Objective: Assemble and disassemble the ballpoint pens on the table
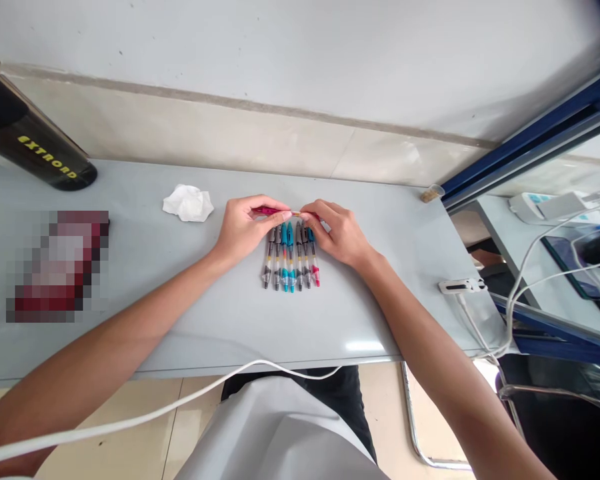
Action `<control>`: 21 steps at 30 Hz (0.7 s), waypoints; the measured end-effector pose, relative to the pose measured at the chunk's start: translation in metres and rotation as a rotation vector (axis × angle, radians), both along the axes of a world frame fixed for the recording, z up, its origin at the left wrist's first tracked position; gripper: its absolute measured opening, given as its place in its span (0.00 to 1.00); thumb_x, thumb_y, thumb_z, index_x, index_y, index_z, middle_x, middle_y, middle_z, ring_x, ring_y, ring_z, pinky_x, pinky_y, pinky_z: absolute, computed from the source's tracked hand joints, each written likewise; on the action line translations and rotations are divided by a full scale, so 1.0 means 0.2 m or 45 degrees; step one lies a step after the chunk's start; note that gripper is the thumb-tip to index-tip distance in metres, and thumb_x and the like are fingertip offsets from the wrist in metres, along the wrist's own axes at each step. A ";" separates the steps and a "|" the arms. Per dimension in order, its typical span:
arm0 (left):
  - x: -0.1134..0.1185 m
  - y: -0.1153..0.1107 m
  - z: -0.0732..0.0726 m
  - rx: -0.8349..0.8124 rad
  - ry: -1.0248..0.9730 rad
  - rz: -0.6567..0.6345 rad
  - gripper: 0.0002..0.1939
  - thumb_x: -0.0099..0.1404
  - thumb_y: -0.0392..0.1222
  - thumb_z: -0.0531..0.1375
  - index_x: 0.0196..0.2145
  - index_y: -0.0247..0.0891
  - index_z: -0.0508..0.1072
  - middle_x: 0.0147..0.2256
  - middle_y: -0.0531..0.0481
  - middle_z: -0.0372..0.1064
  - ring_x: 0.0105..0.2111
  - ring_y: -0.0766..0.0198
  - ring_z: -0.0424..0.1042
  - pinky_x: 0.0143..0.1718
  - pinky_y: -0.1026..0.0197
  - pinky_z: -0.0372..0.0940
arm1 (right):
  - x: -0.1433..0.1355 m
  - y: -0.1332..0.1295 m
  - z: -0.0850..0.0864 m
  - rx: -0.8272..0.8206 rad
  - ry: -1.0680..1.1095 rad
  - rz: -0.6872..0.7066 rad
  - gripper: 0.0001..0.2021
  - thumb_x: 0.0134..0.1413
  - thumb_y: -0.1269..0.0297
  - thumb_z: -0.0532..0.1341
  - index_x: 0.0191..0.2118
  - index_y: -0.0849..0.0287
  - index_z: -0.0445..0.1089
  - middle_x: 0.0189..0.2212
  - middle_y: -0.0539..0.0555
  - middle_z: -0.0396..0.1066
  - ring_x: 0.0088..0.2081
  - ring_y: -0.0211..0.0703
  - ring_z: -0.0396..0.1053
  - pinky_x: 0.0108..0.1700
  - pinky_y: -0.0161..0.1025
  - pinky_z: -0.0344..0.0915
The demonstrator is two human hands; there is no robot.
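A pink pen (266,211) lies crosswise between both hands, above a row of pens. My left hand (250,225) is closed on its pink left part. The fingers of my right hand (336,229) pinch its right end, which they mostly cover. Between the fingertips a short clear section shows. Just below, several capped-looking clear pens (291,257) lie side by side on the grey table (220,333), with grey, blue and pink parts. Their upper ends are close to my fingers.
A crumpled white tissue (188,203) lies left of my hands. Farther left are a black bottle (35,133) and a blurred red object (60,267). A small clear cup (432,193) and a white device (461,287) with cables sit at the right; a white cable crosses below the front edge.
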State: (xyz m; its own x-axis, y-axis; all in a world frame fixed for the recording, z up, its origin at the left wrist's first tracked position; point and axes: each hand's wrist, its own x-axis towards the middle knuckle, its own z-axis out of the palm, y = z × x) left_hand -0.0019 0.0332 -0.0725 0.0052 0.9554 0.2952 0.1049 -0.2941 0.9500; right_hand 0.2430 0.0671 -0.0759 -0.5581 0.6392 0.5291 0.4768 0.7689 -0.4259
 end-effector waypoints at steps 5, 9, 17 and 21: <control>0.00 0.00 0.00 0.000 -0.011 -0.001 0.17 0.64 0.58 0.81 0.39 0.44 0.92 0.42 0.45 0.89 0.43 0.52 0.86 0.49 0.52 0.79 | 0.00 0.00 0.00 0.004 0.029 0.010 0.15 0.85 0.48 0.59 0.52 0.53 0.76 0.43 0.56 0.81 0.38 0.48 0.74 0.42 0.46 0.69; 0.00 0.00 -0.01 0.007 -0.008 -0.005 0.16 0.64 0.58 0.81 0.39 0.44 0.92 0.41 0.46 0.89 0.42 0.52 0.86 0.48 0.52 0.79 | 0.00 0.00 0.01 -0.010 -0.034 -0.005 0.19 0.87 0.50 0.54 0.48 0.53 0.77 0.35 0.54 0.79 0.35 0.47 0.72 0.43 0.46 0.68; 0.00 0.00 -0.01 -0.001 -0.011 0.014 0.14 0.65 0.56 0.81 0.39 0.44 0.91 0.40 0.46 0.88 0.42 0.52 0.86 0.49 0.52 0.80 | 0.01 0.01 0.00 0.002 -0.007 -0.015 0.17 0.85 0.47 0.58 0.50 0.53 0.77 0.42 0.57 0.82 0.38 0.49 0.75 0.45 0.47 0.70; 0.00 0.00 -0.01 -0.005 -0.018 0.008 0.15 0.65 0.56 0.81 0.39 0.44 0.91 0.40 0.46 0.88 0.42 0.52 0.86 0.48 0.52 0.79 | 0.01 0.01 0.01 -0.022 -0.045 -0.015 0.19 0.86 0.47 0.55 0.50 0.53 0.77 0.39 0.56 0.81 0.38 0.49 0.74 0.46 0.47 0.69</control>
